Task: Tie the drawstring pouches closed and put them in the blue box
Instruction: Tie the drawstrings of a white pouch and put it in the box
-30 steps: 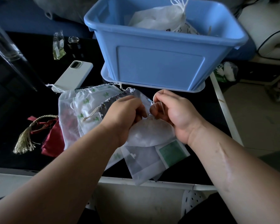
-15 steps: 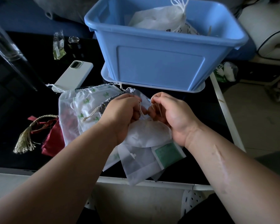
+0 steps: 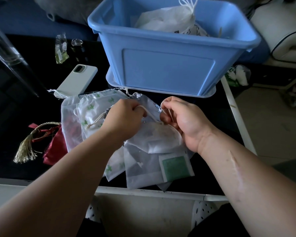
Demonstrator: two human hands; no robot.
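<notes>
A small white pouch lies on top of a pile of sheer drawstring pouches at the table's middle. My left hand and my right hand each pinch an end of its white drawstring, which stretches between them above the gathered mouth. Under it lie a pouch with a green square and a green-leaf printed pouch. The blue box stands just behind the hands, with a tied white pouch inside.
A white phone lies left of the box. A red pouch with a gold tassel sits at the left on the black table. A small packet and a dark jar stand further back. The table's white edge runs in front.
My hands have drawn a little apart, pulling the white string taut between them over the pouch's mouth. The pile has stayed where it was.
</notes>
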